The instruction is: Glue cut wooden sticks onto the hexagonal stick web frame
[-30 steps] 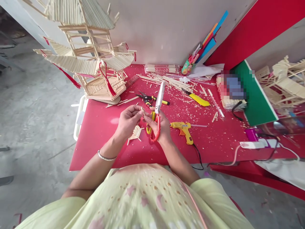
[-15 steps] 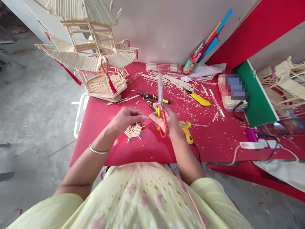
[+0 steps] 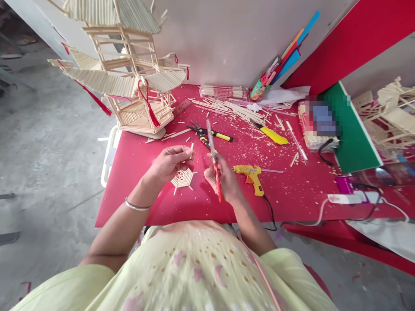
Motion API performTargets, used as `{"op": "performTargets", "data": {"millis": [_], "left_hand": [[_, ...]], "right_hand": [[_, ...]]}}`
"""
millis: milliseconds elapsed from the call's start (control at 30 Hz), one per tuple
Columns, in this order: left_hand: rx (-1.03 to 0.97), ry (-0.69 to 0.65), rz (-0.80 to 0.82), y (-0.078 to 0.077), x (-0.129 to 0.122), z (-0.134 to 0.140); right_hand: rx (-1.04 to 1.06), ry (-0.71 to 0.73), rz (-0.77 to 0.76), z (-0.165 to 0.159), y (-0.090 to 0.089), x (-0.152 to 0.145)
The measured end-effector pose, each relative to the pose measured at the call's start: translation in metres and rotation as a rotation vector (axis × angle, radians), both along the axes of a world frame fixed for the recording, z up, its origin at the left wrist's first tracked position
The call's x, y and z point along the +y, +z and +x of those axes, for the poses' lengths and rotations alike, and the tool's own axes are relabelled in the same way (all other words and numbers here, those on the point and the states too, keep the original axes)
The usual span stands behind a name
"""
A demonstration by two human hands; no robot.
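Between thumb and fingers, my left hand [image 3: 173,162] pinches a short wooden stick [image 3: 192,149] that points up. My right hand [image 3: 225,177] is closed around scissors [image 3: 214,157] with red handles, their blades pointing away from me. Just below my left hand, a small web-shaped piece made of sticks [image 3: 182,179] lies on the red tabletop [image 3: 194,207]. To the right of my right hand lies a yellow glue gun [image 3: 253,175] with a clear glue stick in its back. Black and yellow pliers [image 3: 210,133] rest beyond the hands.
A stick-built pagoda [image 3: 129,86] with red tassels stands at the back left. Loose sticks [image 3: 227,108] and shavings are strewn behind the pliers, near a yellow utility knife [image 3: 274,134]. A white power strip [image 3: 350,198] and cables lie at the right edge.
My hands have moved apart. The stick in my left hand now points upward, and the scissors have turned edge-on and come nearer to me.
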State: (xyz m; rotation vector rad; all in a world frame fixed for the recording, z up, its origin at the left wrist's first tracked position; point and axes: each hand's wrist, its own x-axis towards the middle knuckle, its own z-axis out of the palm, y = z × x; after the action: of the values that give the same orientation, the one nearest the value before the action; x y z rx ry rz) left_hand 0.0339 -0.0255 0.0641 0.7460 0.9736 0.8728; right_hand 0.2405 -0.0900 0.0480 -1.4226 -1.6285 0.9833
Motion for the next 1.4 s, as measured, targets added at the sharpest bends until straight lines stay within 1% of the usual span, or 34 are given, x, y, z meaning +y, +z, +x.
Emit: {"op": "performTargets", "data": {"millis": [100, 167, 333, 500, 600, 733, 867, 1033, 1133, 1200, 1267, 1333, 1400], "left_hand": [[-0.029, 0.026, -0.003, -0.006, 0.000, 0.000], [-0.030, 0.032, 0.011, -0.008, 0.000, 0.001], [-0.018, 0.075, 0.056, -0.008, -0.002, 0.004], [0.083, 0.133, 0.139, -0.009, -0.005, 0.007], [0.154, 0.150, 0.233, -0.015, -0.006, 0.008], [0.229, 0.138, 0.324, -0.018, -0.008, 0.007], [0.284, 0.128, 0.383, -0.015, -0.011, 0.007], [0.336, 0.127, 0.412, -0.010, -0.012, 0.008], [0.343, 0.107, 0.416, -0.009, -0.012, 0.009], [0.374, 0.065, 0.435, -0.007, -0.011, 0.008], [0.461, -0.001, 0.495, -0.005, -0.010, 0.006], [0.588, -0.070, 0.587, -0.001, -0.010, 0.003], [0.696, -0.114, 0.669, 0.003, -0.010, 0.001]], "right_hand": [[-0.081, 0.037, -0.056, -0.004, 0.003, -0.011], [-0.143, 0.048, -0.059, -0.007, 0.005, -0.013], [-0.261, 0.065, 0.013, -0.014, 0.004, -0.011], [-0.354, 0.050, 0.058, -0.019, 0.002, -0.011], [-0.379, 0.041, 0.077, -0.021, 0.004, -0.012], [-0.390, 0.026, 0.078, -0.022, 0.006, -0.011], [-0.385, 0.027, 0.060, -0.024, 0.007, -0.009], [-0.371, 0.023, 0.051, -0.027, 0.007, -0.008], [-0.361, 0.026, 0.040, -0.028, 0.007, -0.008], [-0.382, 0.023, 0.017, -0.027, 0.006, -0.007], [-0.421, 0.023, 0.000, -0.027, 0.004, -0.006], [-0.458, 0.027, -0.008, -0.028, 0.003, -0.006], [-0.479, 0.020, -0.020, -0.028, 0.002, -0.006]]}}
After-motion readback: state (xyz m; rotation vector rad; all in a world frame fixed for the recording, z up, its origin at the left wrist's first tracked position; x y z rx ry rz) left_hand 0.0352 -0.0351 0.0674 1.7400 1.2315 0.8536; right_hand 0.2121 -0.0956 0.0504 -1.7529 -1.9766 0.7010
